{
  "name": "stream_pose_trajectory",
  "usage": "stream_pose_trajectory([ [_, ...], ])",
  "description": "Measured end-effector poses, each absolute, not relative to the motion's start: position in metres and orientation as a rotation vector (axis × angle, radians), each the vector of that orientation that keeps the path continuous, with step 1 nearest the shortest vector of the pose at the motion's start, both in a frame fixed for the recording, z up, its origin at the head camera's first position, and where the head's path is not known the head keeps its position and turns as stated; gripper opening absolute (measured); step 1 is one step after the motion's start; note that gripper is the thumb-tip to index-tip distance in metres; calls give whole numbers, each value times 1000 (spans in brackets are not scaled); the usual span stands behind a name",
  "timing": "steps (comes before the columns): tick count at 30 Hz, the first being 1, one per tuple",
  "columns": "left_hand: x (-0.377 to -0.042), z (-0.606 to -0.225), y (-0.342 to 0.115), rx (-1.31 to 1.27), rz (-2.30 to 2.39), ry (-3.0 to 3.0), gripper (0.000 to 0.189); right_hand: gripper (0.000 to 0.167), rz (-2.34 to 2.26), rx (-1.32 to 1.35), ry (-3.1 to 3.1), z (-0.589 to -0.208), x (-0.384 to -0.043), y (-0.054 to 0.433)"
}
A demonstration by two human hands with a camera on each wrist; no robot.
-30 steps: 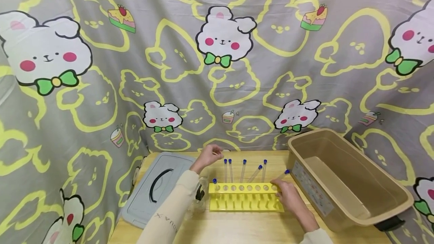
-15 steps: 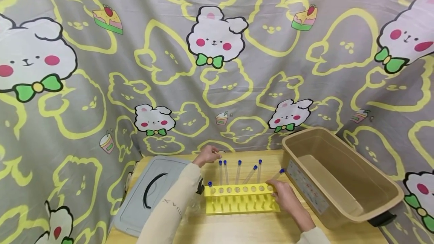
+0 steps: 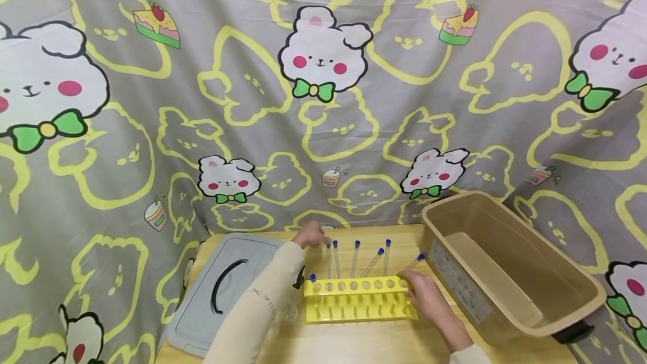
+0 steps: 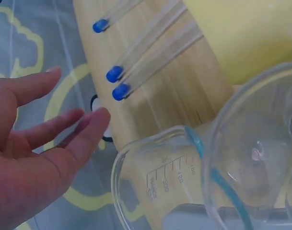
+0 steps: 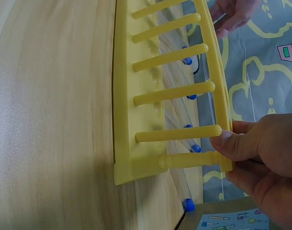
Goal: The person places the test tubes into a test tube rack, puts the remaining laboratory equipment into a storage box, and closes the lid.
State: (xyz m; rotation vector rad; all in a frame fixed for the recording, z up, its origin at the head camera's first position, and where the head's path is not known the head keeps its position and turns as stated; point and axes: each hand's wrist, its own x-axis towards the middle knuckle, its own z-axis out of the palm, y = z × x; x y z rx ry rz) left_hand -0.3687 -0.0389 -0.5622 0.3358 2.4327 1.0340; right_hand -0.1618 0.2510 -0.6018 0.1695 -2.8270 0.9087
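Note:
A yellow test tube rack stands upright on the wooden table. With thumb and fingers, my right hand grips the right end of its top bar; the right wrist view shows the thumb on the bar's near side. Behind the rack lie several clear test tubes with blue caps, fanned out. My left hand reaches over the table's far edge, near the cap of the leftmost lying tube. In the left wrist view its fingers are spread and apart from the caps. One blue-capped tube stands at the rack's left end.
Clear glass beakers with printed marks stand left of the rack, partly hidden by my left sleeve in the head view. A grey lid with a black handle lies at the left. A brown bin stands at the right.
My left hand has come slightly down and closer to the leftmost lying tube's cap. My right hand keeps its grip on the rack. The head view has shifted slightly.

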Motion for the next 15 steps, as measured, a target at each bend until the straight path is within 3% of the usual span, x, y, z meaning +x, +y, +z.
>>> stream_pose_trajectory([
  [4,-370,-566,-33,277,910,2436,52,46,915,178,-2817,-604,-163,251],
  [9,-378,-573,-27,211,833,2419,17,48,943,148,-2827,-604,-163,251],
  [15,-383,-587,-21,212,814,2436,33,47,945,149,-2832,-600,-162,253],
])
